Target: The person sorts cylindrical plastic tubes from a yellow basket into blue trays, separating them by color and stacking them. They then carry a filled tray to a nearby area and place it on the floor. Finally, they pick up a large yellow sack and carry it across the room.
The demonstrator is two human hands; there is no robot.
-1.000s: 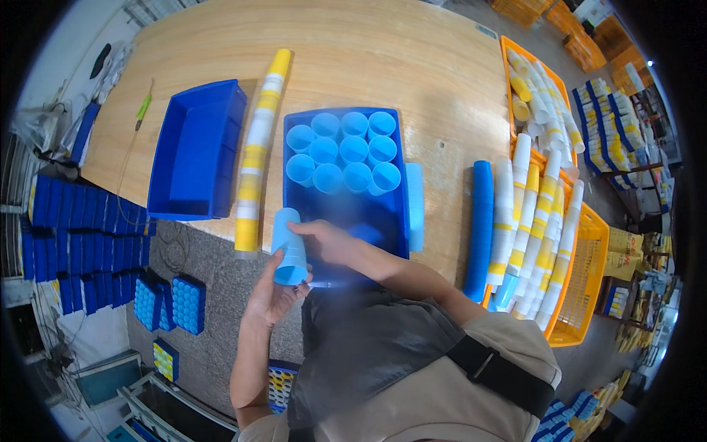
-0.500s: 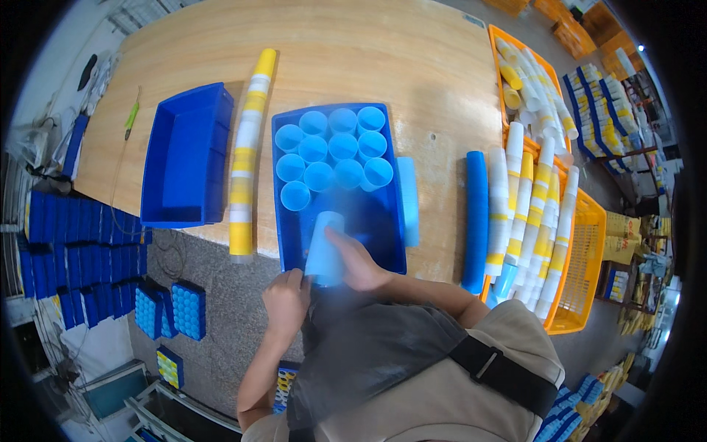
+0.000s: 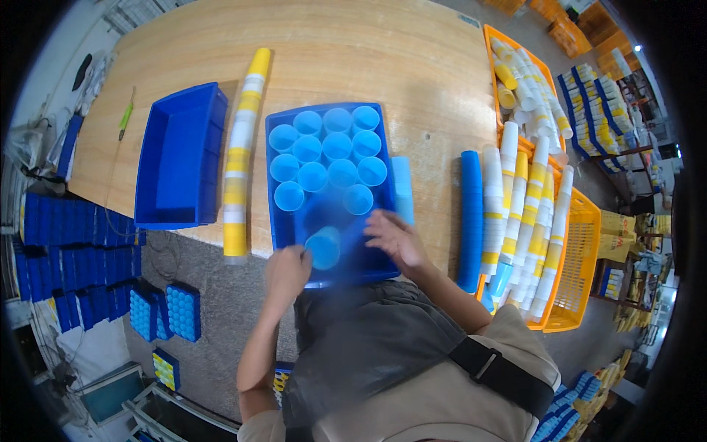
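A blue tray [image 3: 271, 221] on the near part of the table holds several light blue cups [image 3: 337, 146], mouths up, standing in close rows at its far end. One cup [image 3: 358, 199] stands at the near right of the group. Over the tray's near left part, my left hand [image 3: 287, 271] has its fingers closed at the rim of another light blue cup [image 3: 322, 249], tilted with its mouth toward me. My right hand [image 3: 398, 241] is over the tray's right edge, fingers apart and nothing in them. A stack of light blue cups [image 3: 402, 188] lies just right of the tray.
To the left are a long stack of yellow and white cups [image 3: 243, 151] and a second blue tray [image 3: 177, 166]. A darker blue cup stack [image 3: 470, 221] lies by orange crates [image 3: 576, 258] with more stacks at right. A green-handled tool [image 3: 126, 118] lies far left.
My right hand has left the light blue cup and moved right, opening. The cup at my left hand has tipped mouth toward me. Another cup now stands in the tray's near right row.
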